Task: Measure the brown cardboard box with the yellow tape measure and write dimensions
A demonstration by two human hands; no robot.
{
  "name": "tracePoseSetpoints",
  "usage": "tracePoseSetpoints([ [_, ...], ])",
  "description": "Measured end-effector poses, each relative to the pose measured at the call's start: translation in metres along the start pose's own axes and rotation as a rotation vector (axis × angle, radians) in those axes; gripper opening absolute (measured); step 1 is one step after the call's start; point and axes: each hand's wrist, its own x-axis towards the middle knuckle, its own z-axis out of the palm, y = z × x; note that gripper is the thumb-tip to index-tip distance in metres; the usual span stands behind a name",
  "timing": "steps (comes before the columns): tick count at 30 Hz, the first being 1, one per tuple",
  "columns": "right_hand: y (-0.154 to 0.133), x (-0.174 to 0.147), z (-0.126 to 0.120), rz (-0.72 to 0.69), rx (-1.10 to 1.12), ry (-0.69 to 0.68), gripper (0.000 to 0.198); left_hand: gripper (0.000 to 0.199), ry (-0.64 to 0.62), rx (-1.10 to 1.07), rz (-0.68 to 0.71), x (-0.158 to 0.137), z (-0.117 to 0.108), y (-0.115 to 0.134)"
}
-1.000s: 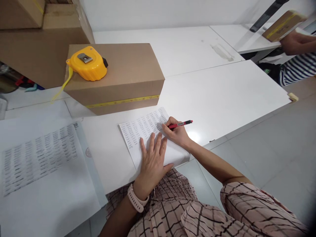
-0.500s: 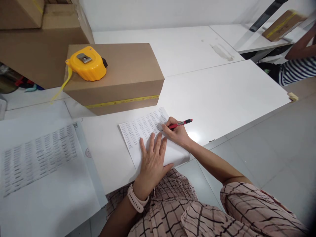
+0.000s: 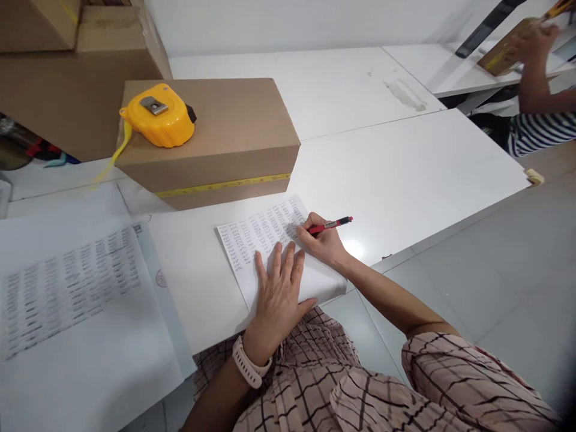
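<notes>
A sheet of paper (image 3: 245, 237) filled with columns of small handwriting lies on the white table near its front edge. My left hand (image 3: 279, 288) rests flat on the sheet's lower half, fingers spread, a pale watch strap round the wrist. Gripped in my right hand (image 3: 321, 243) is a red pen (image 3: 330, 225) with a black end, slanting up to the right. Its tip is hidden behind my fingers, at the right side of the writing. Further left lies a larger printed sheet (image 3: 99, 354) with rows of dark text.
Behind the paper stands a cardboard box (image 3: 234, 120) with a yellow tape measure (image 3: 164, 117) on top. Larger cartons (image 3: 112, 66) are stacked at the back left. At the far right, a person in a striped top (image 3: 542, 129) reaches toward another box (image 3: 499, 57).
My right hand and the pen have shifted very slightly right; my left hand stays put. The other person's arm has risen in front of the far box, with something yellow near the hand.
</notes>
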Motion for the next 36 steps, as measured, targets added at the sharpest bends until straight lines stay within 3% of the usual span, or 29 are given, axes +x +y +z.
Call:
tracePoseSetpoints([
  [18, 0.002, 0.001, 0.001, -0.009, -0.032, 0.023, 0.031, 0.082, 0.004, -0.003, -0.004, 0.000, -0.001, 0.001],
  [23, 0.002, 0.002, -0.006, -0.051, -0.098, 0.123, 0.030, 0.083, 0.010, -0.006, -0.003, 0.000, 0.000, -0.001],
  [27, 0.008, -0.007, -0.024, -0.270, -0.328, 0.036, 0.015, 0.084, 0.017, -0.009, -0.009, 0.000, 0.003, -0.001],
  [29, 0.013, -0.015, -0.032, -0.394, -0.481, -0.054, 0.025, 0.085, 0.015, -0.014, -0.016, -0.001, 0.004, 0.001],
  [32, 0.021, -0.025, -0.038, -0.474, -0.663, -0.126, 0.041, 0.087, -0.010, -0.074, -0.020, -0.002, -0.002, 0.001],
  [34, 0.025, -0.028, -0.039, -0.506, -0.715, -0.129, 0.049, 0.083, 0.002, -0.162, -0.015, -0.002, -0.014, -0.006],
  [36, 0.027, -0.029, -0.039, -0.528, -0.722, -0.125, 0.054, 0.074, 0.107, -0.243, -0.024, 0.001, -0.035, -0.023],
])
